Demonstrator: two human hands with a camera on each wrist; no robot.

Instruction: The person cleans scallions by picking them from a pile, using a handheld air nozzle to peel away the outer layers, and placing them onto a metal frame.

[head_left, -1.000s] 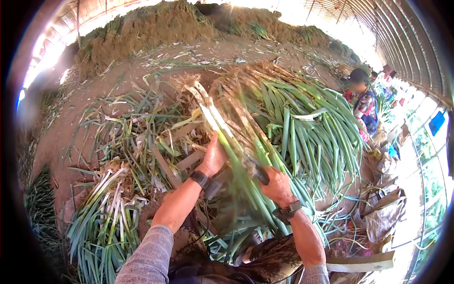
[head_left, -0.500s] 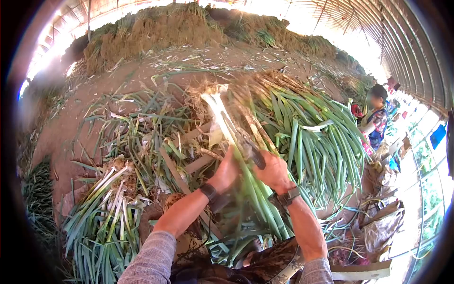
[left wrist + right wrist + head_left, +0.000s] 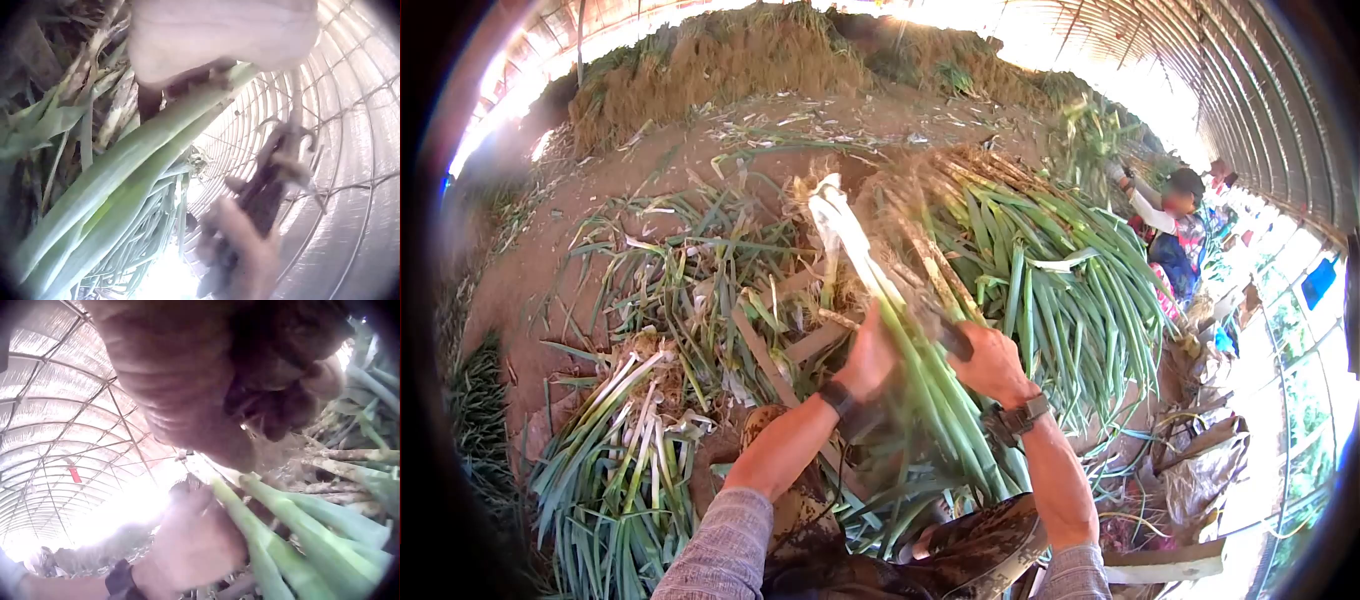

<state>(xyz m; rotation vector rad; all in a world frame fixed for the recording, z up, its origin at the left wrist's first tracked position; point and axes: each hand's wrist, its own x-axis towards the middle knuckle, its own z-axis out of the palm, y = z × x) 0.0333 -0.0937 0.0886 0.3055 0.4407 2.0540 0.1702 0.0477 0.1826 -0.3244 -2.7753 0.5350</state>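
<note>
In the head view my left hand (image 3: 870, 358) grips a few long green onions (image 3: 855, 250), their peeled white ends pointing up and away and green leaves trailing toward my knees. My right hand (image 3: 992, 365) is close on their right side, its fingers curled round a dark-handled tool (image 3: 956, 340) whose front part lies blurred against the stalks. The left wrist view shows the green leaves (image 3: 125, 162) running below the left palm. In the right wrist view the left hand (image 3: 194, 544) wraps the stalks just under the right hand.
A large pile of unpeeled green onions (image 3: 1070, 290) lies to the right. Peeled onions (image 3: 630, 430) are heaped at lower left, with leaf scraps (image 3: 700, 270) behind. Another person (image 3: 1180, 225) works at the right edge. A wooden bar (image 3: 1165, 562) lies near my right knee.
The held onions' ends have gone from brownish to bare white. My left hand has moved right, nearer the right hand. The person at right now raises a bunch of greens.
</note>
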